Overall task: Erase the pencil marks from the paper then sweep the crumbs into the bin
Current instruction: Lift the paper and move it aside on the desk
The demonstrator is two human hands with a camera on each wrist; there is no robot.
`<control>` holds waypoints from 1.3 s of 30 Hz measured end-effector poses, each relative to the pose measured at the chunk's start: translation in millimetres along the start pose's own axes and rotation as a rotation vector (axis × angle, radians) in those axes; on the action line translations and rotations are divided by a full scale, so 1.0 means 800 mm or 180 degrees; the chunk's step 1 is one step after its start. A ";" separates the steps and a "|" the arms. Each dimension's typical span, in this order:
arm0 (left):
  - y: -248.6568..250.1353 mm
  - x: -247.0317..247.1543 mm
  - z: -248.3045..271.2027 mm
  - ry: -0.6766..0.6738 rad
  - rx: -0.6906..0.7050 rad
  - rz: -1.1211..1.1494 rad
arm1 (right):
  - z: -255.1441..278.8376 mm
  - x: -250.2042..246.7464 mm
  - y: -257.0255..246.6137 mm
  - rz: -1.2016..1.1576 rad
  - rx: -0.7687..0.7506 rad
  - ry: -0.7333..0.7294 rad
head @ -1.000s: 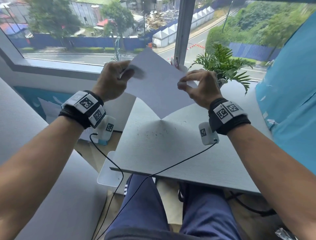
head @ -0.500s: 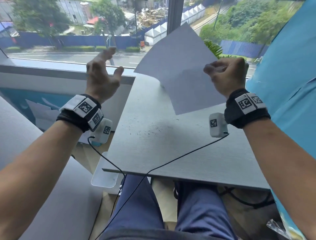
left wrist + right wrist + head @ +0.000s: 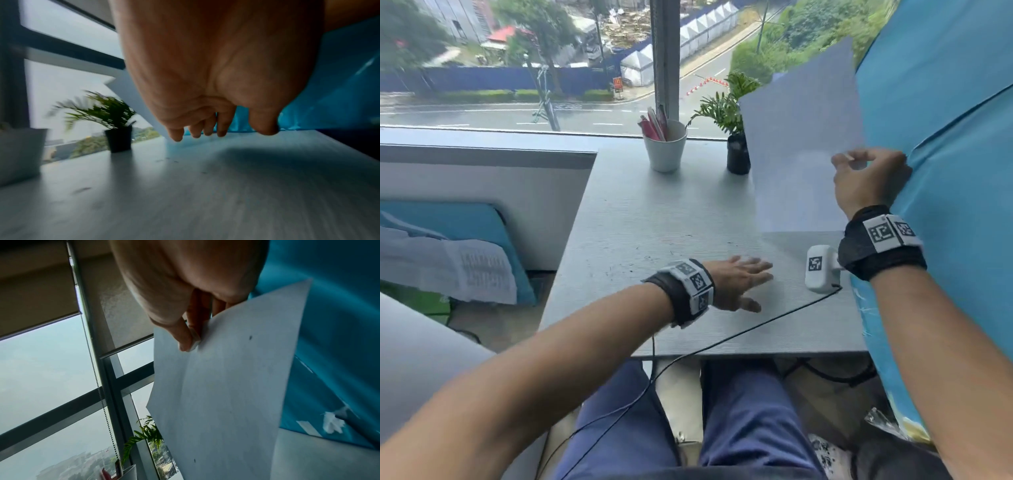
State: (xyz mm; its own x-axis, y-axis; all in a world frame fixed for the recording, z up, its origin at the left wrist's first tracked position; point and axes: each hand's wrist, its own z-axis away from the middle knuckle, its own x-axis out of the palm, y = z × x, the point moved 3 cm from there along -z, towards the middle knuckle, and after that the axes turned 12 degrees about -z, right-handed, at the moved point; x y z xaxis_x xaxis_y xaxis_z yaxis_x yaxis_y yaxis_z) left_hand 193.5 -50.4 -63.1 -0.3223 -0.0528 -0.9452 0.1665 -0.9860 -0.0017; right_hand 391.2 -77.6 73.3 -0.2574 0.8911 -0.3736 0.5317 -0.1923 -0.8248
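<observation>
My right grip (image 3: 866, 178) pinches the paper (image 3: 801, 154) by its edge, holding it upright above the tabletop (image 3: 654, 222), right of the plant (image 3: 726, 113). My left grip (image 3: 739, 284) lies spread flat on the tabletop, blurred, among faint dark crumbs (image 3: 619, 263). The paper looks blank apart from tiny specks. No bin shows.

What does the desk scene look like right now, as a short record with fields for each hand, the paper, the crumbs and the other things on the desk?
left hand: open, fingers spread low over the desk
right hand: pinches the paper's edge
paper: lifted off the desk, near upright
crumbs: dark specks scattered on the desk
other things: white cup of pens, potted plant
bin: not identifiable
</observation>
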 end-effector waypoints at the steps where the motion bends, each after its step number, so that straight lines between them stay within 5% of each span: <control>1: 0.013 0.009 -0.022 -0.0082 0.0077 -0.0060 | -0.001 0.000 0.004 -0.0008 0.0056 0.0002; 4: 0.021 0.027 -0.066 -0.0163 0.0045 -0.0115 | 0.000 0.001 0.023 0.0009 0.0191 -0.0007; 9: -0.051 0.030 -0.059 -0.0171 -0.0336 -0.0083 | -0.002 -0.001 0.052 0.0091 0.0462 -0.0088; 19: -0.166 0.059 0.054 -0.0342 -0.2221 0.0224 | 0.020 0.018 0.087 0.0351 0.0678 -0.0433; 21: -0.145 0.037 0.044 0.0123 -0.2071 0.0175 | 0.026 0.024 0.087 0.0342 0.0699 -0.0478; 23: -0.103 0.011 0.017 0.0449 -0.1417 0.0176 | 0.030 0.029 0.090 0.0319 0.0740 -0.0481; 27: -0.018 -0.011 -0.051 0.0076 -0.0420 0.0488 | 0.034 0.031 0.104 0.0574 0.0872 -0.0644; 30: -0.001 0.012 -0.071 -0.0319 -0.0563 0.0395 | 0.037 0.026 0.119 0.1053 0.1038 -0.0884; 33: -0.004 0.033 -0.071 -0.0222 -0.0567 0.0239 | 0.048 0.029 0.118 0.1659 0.0550 -0.1161; 35: -0.008 0.032 -0.071 -0.0191 -0.0547 0.0244 | 0.065 0.049 0.111 0.1774 0.0201 -0.1737; 39: -0.019 0.030 -0.058 -0.0318 -0.0727 0.0376 | 0.104 0.078 0.121 0.1700 0.0470 -0.2771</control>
State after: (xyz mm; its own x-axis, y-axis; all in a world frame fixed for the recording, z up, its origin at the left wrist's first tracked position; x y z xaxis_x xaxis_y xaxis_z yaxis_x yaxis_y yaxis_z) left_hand 226.3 -29.6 -101.2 -0.3767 -0.1918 -0.9063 0.4105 -0.9116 0.0224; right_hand 359.5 -74.9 -64.8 -0.5432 0.0796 -0.8358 0.6589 -0.5766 -0.4831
